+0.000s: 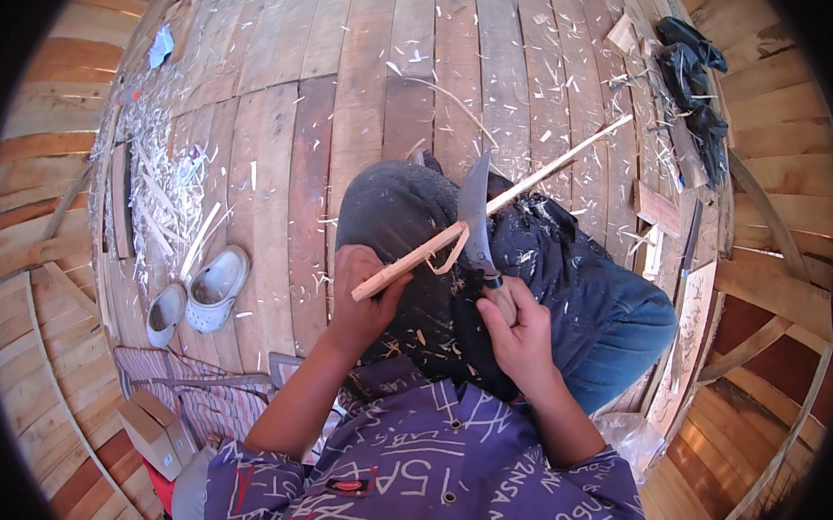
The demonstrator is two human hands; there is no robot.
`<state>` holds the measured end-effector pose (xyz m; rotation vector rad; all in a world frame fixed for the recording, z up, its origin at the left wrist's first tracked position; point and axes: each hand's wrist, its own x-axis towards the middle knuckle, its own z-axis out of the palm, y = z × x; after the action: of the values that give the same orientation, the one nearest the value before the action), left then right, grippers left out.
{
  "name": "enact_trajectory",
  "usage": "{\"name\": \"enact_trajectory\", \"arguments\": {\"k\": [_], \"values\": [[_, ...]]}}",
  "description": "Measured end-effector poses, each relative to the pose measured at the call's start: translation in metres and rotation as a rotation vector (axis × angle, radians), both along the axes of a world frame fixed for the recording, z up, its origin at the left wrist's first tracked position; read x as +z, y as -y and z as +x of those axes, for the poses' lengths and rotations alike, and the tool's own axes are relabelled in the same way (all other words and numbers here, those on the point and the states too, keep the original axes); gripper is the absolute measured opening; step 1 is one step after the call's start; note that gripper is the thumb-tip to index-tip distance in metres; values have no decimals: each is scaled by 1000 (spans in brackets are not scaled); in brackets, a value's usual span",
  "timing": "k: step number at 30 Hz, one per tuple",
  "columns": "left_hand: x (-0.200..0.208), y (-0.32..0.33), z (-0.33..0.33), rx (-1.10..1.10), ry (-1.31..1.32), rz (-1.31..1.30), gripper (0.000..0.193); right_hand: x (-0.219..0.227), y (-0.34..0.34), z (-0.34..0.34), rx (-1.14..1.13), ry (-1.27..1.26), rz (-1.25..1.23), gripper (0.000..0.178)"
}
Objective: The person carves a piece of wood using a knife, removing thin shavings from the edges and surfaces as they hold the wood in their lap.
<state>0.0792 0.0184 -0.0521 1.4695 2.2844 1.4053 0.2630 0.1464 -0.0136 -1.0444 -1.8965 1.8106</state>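
While the left hand (356, 273) grips the wooden stick (426, 249) at centre, slanting toward two o'clock, and the fingers of the right hand (522, 332) wrap the curved knife (478, 233) at four, snagging grain could jump its edge into the knee (387, 198) at eleven.

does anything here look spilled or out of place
Yes: wood shavings litter the plank floor, messiest at the left near the grey clogs. A bent sliver also hangs off the wooden stick in the left hand, looking half-peeled, beside the curved knife.
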Motion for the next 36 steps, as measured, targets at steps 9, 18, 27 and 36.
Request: {"name": "enact_trajectory", "arguments": {"k": [9, 18, 27, 36], "values": [[3, -1, 1, 16, -5, -17, 26, 7, -36, 15, -295, -136, -242, 20], [0, 2, -2, -11, -15, -7, 29, 23, -11, -1, 195, -84, -732, 22], [0, 0, -1, 3, -4, -10, 28, 10, -18, -3, 131, -51, -390, 17], [3, -3, -1, 1, -28, -3, 28, 5, -45, 8, -186, -112, -64, 18]]}}
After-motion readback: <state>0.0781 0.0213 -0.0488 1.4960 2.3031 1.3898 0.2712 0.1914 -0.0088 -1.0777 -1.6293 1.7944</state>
